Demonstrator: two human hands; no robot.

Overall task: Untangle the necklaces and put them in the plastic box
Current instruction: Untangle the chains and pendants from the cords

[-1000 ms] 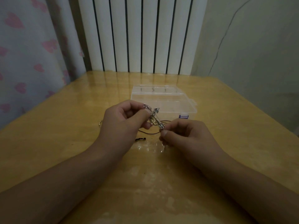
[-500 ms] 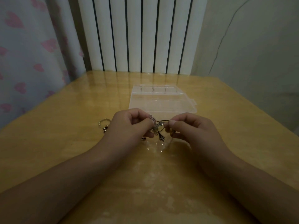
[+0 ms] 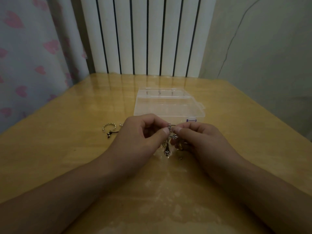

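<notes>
**Two hands pinch a tangle of necklaces above the table**

Both thumbs meet at the top of the tangled necklaces [image 3: 170, 141]. The left hand [image 3: 141, 134] has its fingers curled, thumb tip and forefinger pinching a small silver ring at the upper end of the bunch. The right hand [image 3: 197, 139] mirrors it just beside, its thumb and bent fingers pinching the same knot from the other side, so the two thumb tips almost touch.

From that pinch the jewellery hangs down between the hands: a silver cross-shaped pendant with flared, ornate ends, its long arm pointing down towards the table [image 3: 67, 157], with a thin dark cord running across behind the fingertips. More metal glints under the right hand's curled fingers, too dim to make out.

Left of the left hand, lying on the wood, is a loose strand [image 3: 108, 130]: a pale gold twisted loop with a dark cord and a small dark knotted end beside it.

Just beyond the hands sits the plastic box [image 3: 168, 105], clear, low, with dividers at its far side and a small purple label on its near right corner.

A white ribbed radiator [image 3: 146, 36] stands behind the table, with a heart-print curtain [image 3: 25, 56] to the left.
</notes>
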